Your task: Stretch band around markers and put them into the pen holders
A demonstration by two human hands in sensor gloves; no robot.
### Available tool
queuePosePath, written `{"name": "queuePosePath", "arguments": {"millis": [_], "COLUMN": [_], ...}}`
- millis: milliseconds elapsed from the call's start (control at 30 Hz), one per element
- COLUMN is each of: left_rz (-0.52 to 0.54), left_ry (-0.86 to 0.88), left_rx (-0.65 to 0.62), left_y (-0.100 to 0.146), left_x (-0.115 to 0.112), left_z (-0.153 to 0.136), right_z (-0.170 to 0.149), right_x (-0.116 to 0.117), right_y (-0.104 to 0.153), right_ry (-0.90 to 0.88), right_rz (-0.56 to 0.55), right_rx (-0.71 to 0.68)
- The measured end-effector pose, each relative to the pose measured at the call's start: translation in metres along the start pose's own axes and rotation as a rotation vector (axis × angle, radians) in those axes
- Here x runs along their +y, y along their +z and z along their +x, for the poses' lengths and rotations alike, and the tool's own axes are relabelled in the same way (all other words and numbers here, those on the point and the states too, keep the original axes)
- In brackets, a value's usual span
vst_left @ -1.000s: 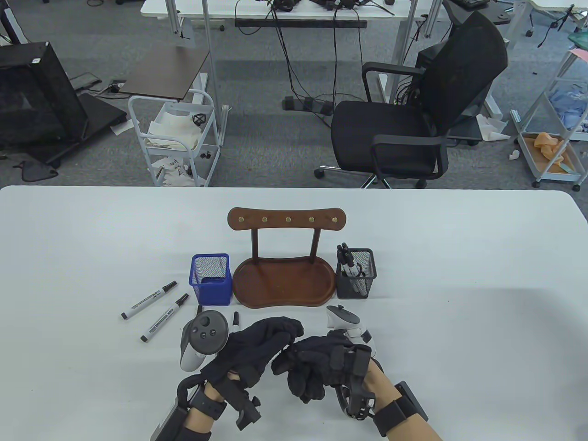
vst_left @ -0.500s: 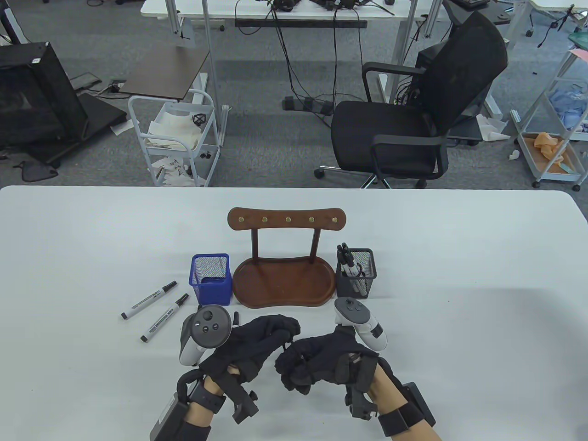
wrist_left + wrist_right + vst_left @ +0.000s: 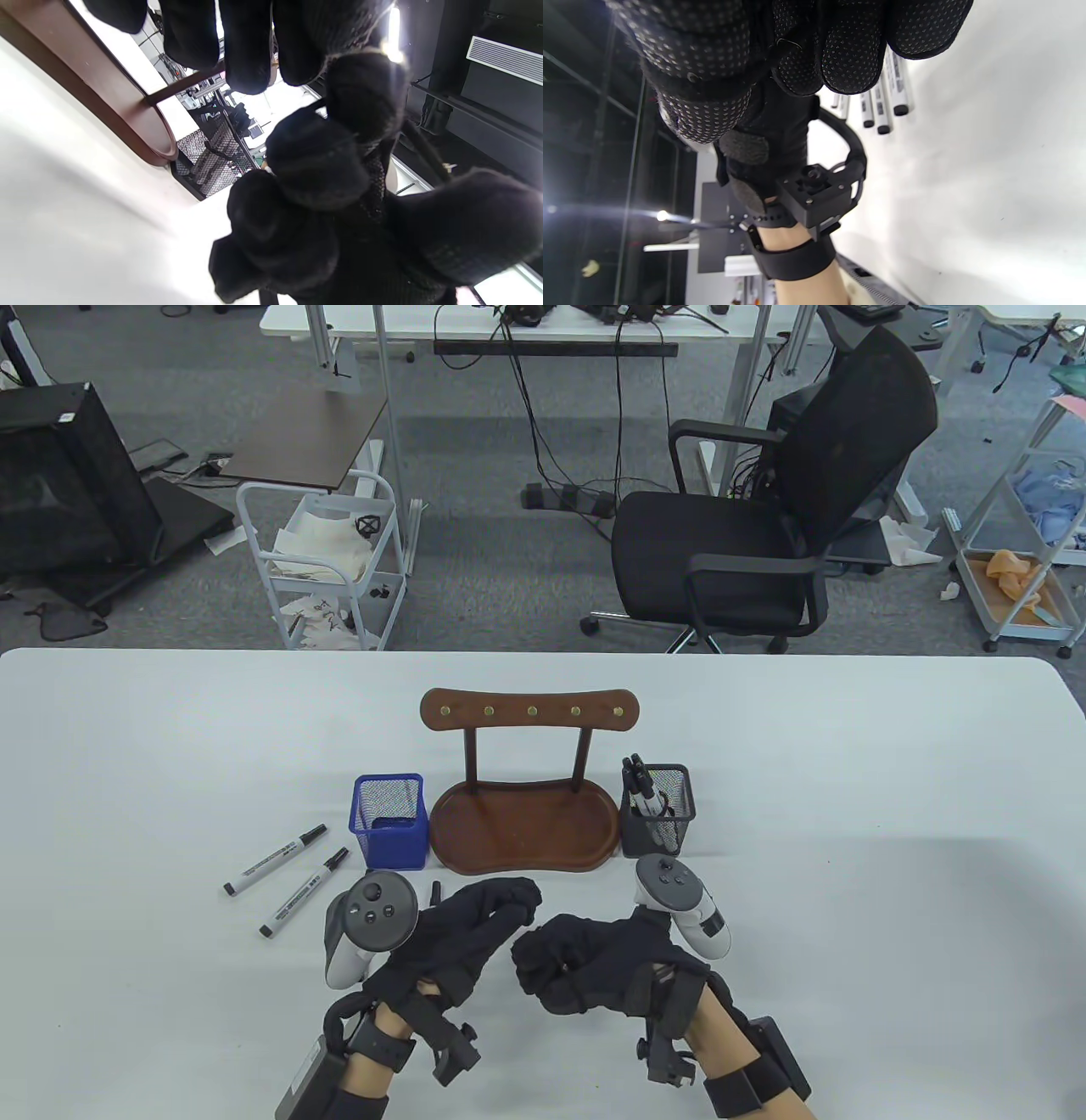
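The left hand and the right hand hang close together just above the white tabletop, near its front edge. The left hand's fingers are bent with the tips drawn together as if pinching; the right hand's fingers are curled tight. Whether either one grasps the band or a marker cannot be told, since the gloves hide it. A black marker tip pokes out beside the left hand. Left of it two markers lie loose on the tabletop. Beyond the hands stand a blue pen holder, a wooden tray stand and a black pen holder with markers in it
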State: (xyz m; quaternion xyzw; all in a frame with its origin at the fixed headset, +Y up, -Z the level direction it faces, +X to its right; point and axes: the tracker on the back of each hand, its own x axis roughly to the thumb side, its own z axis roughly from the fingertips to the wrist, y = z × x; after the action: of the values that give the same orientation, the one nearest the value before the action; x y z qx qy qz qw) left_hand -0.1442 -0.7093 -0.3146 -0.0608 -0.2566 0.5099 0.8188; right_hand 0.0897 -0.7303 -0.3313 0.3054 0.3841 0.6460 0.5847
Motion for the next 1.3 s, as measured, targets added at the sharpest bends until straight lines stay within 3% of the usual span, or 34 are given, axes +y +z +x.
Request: {"name": "queuePosePath", "arguments": {"millis": [300, 767, 967, 1300], "left_rz": [0.050, 0.007, -0.026, -0.022], "left_ry": [-0.083, -0.210, -0.317, -0.347], "left_rx": [0.024, 0.089, 0.165, 0.282], "left_y": [0.006, 0.004, 0.015, 0.046], "left_x": [0.000, 0.005, 0.021, 0.058], "left_z": [0.001, 0.008, 0.013, 0.011], "right_z": [-0.005, -0.007, -0.010, -0.014], "right_x": [-0.007, -0.016, -0.022, -0.029], "right_y": [0.005, 0.012, 0.015, 0.018], "right_ry": [0.053, 0.077, 0.063, 0.055], "right_rz": [-0.078, -0.137, -0.149, -0.173], "right_rx": [0.046, 0.082, 0.097, 0.116]}}
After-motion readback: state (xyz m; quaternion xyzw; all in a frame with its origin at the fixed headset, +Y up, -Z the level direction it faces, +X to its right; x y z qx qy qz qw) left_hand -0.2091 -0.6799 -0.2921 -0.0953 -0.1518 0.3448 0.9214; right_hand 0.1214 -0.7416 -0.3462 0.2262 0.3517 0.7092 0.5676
